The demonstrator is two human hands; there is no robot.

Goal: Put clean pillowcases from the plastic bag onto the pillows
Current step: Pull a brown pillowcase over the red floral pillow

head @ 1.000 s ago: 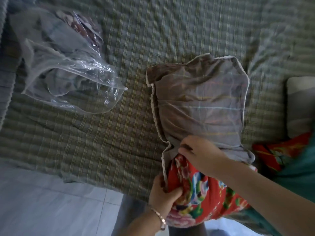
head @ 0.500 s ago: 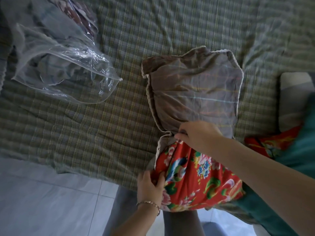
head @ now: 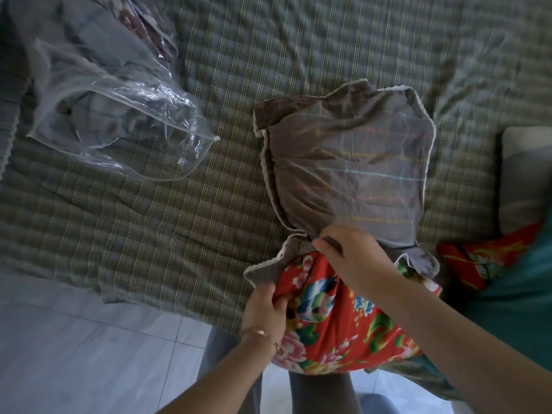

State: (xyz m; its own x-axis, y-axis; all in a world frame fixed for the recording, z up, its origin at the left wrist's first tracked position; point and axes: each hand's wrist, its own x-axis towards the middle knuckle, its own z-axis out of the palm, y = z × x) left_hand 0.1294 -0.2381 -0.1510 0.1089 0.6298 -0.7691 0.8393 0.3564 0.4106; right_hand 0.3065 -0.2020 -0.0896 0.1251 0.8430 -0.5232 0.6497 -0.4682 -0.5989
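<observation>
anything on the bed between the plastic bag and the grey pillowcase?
Head view: only bare plaid bedsheet lies between the plastic bag and the grey pillowcase.

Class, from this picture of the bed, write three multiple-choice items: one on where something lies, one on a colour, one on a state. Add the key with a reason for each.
1. Where does the plastic bag lie?
A. on the floor
B. on the bed, left of the pillowcase
C. in a drawer

2. What is the ground colour of the pillow?
A. red
B. blue
C. white

3. How far is the pillow in the pillowcase?
A. fully inside
B. wholly outside
C. partly inside, near end bare

Key: 1 B, the bag rests on the bed beside the pillowcase; 2 A, the cloth is red with flowers; 3 C, the floral end sticks out of the opening.
</observation>
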